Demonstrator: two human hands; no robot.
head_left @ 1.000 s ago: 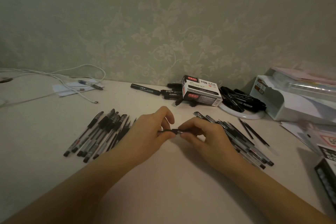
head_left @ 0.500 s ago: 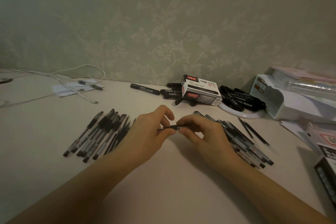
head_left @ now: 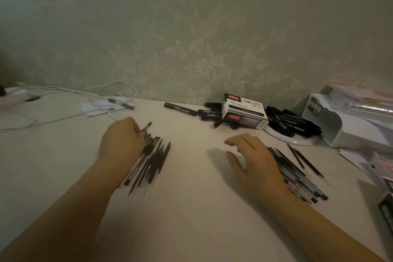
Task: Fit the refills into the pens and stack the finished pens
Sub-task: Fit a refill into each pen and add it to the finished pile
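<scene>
The white box [head_left: 244, 114] reads "1120" (other print illegible)

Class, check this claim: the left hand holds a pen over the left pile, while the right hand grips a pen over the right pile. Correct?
Not quite. In the head view the right hand is open and holds nothing above the right pile. The left hand does hold a pen over the left pile.

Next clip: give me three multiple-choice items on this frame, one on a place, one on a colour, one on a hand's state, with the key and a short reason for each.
1. Where is the left hand?
A. over the left pen pile
B. on the marker box
C. at the cable

2. What colour are the markers on the white plate?
A. red
B. black
C. blue

3. What is the right hand doing?
A. gripping a pen
B. open, holding nothing
C. making a fist

Key: A, the hand holds a pen above that pile; B, all look black; B, its fingers are spread and empty.
</scene>
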